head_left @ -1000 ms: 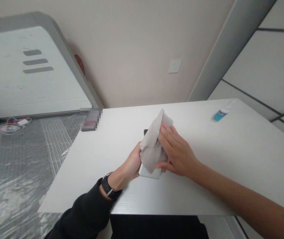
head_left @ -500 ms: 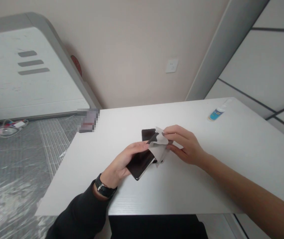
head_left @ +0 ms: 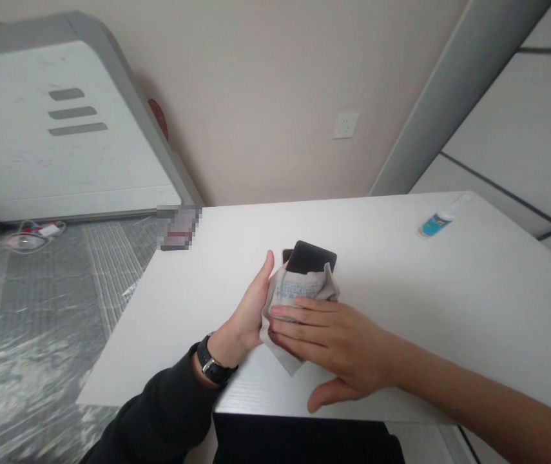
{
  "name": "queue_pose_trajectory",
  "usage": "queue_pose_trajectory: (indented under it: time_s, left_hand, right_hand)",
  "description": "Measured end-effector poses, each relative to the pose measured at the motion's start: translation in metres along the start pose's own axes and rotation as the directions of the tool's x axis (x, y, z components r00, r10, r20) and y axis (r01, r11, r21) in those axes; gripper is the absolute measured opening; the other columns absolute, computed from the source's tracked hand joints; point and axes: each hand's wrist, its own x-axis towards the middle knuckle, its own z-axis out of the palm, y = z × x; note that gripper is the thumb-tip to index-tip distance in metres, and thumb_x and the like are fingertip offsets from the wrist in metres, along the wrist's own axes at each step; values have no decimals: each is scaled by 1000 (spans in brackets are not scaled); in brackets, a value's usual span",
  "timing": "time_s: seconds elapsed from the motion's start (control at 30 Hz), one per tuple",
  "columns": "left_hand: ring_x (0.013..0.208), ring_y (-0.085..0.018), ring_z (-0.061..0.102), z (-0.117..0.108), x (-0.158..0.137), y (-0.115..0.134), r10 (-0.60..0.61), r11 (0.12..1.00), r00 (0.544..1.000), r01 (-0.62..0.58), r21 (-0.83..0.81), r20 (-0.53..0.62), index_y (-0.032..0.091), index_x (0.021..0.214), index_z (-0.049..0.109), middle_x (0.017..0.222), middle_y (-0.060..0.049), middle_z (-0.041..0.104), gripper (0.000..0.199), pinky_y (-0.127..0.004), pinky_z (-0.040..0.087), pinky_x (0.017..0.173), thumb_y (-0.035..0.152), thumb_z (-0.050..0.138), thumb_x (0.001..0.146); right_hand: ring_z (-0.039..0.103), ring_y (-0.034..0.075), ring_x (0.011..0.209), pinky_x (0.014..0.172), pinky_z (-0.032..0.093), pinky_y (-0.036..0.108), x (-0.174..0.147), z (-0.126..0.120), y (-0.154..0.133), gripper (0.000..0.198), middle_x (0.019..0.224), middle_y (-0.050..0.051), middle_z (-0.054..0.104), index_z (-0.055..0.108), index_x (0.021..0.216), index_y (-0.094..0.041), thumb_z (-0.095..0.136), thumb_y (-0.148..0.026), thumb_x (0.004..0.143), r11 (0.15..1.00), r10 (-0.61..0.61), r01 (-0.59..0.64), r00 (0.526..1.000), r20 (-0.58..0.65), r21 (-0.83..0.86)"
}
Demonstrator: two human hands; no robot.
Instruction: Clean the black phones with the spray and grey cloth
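Observation:
A smartphone point(head_left: 312, 258) with a dark face rests in my left hand point(head_left: 251, 308). The thumb of that hand points up beside the phone, and the other fingers are hidden beneath it. A thin pale grey cloth point(head_left: 299, 287) with blue print covers the phone's lower part. My right hand point(head_left: 333, 338) lies flat over the cloth, fingers stretched out and thumb spread away. Behind the held phone, the corner of another dark, phone-like device point(head_left: 285, 255) shows at table level, mostly hidden.
A small bottle point(head_left: 435, 224) with a blue label lies on its side at the right rear of the white table point(head_left: 169, 335). At the back left corner is a pixelated item point(head_left: 178, 227). A wall point(head_left: 265, 116) rises behind the table.
My right hand has moved left and down, from pinching the bunched cloth to lying flat on it. The cloth is now spread over the phone, which has turned. My left thumb has lifted off.

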Motion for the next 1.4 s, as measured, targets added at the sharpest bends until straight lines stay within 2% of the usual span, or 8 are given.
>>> queue_pose_trajectory:
  time_s: [0.1, 0.3, 0.37, 0.57, 0.83, 1.07, 1.3, 1.4]
  left_hand:
    - [66, -18, 70, 3, -2, 0, 24, 999, 999, -23, 39, -23, 8, 130, 65, 92, -15, 78, 77, -26, 52, 65, 67, 25, 100]
    - [100, -27, 73, 7, -2, -5, 222, 970, 975, -220, 106, -10, 14, 141, 59, 116, -15, 76, 62, -37, 51, 97, 58, 41, 101]
    - [102, -26, 73, 7, -1, -5, 264, 961, 963, -257, 100, -59, 16, 142, 58, 118, -14, 75, 58, -38, 51, 98, 55, 40, 103]
    - [94, -27, 75, 4, 0, 2, 245, 970, 956, -240, 49, -162, 15, 142, 58, 112, -14, 77, 64, -39, 56, 92, 57, 28, 104]
    - [105, -26, 73, 10, 0, -7, 266, 963, 960, -260, 73, -93, 16, 140, 59, 116, -12, 77, 57, -39, 52, 101, 51, 31, 105]
    - [98, -28, 75, 5, 4, 0, 284, 959, 954, -284, 17, -100, 11, 140, 59, 109, -16, 78, 75, -39, 55, 94, 65, 24, 101]
    - [113, -30, 70, 4, 6, -13, 313, 948, 949, -310, 67, -31, 20, 146, 54, 127, -13, 73, 66, -42, 49, 105, 64, 38, 99]
    - [115, -30, 70, 2, 11, -16, 345, 938, 938, -345, 46, -5, 20, 144, 57, 127, -14, 73, 66, -42, 49, 105, 64, 38, 99]
  right_hand:
    - [53, 25, 139, 122, 33, 40, 2, 1, 0, 70, 140, 15, 65, 57, 139, -3, 40, -61, 103, 999, 3, -2, 1000, 21, -49]
    - [48, 37, 142, 113, 44, 56, -12, -8, 30, 76, 144, 26, 57, 57, 139, 0, 40, -64, 101, 895, 314, -346, 937, -152, -281]
    - [48, 38, 142, 114, 44, 57, -11, -5, 28, 78, 143, 26, 59, 59, 137, 1, 42, -66, 100, 907, 292, -325, 943, -158, -268]
    - [55, 26, 137, 119, 40, 39, 3, 16, 3, 75, 137, 14, 68, 63, 132, -5, 39, -68, 100, 987, 15, -31, 995, -101, -160]
    - [42, 39, 146, 114, 42, 60, -9, 0, 33, 89, 146, 29, 54, 53, 142, 3, 31, -72, 98, 902, 309, -349, 933, -184, -254]
    - [51, 32, 140, 116, 43, 49, -2, 30, 8, 85, 136, 21, 67, 62, 135, -4, 38, -75, 95, 974, 104, -133, 982, -158, -182]
    - [48, 41, 140, 107, 47, 62, -14, 15, 38, 83, 140, 27, 61, 53, 144, -2, 39, -69, 98, 903, 247, -320, 933, -262, -286]
    - [49, 41, 140, 107, 48, 60, -13, 17, 33, 85, 139, 26, 62, 57, 139, -1, 36, -71, 98, 905, 211, -295, 937, -280, -307]
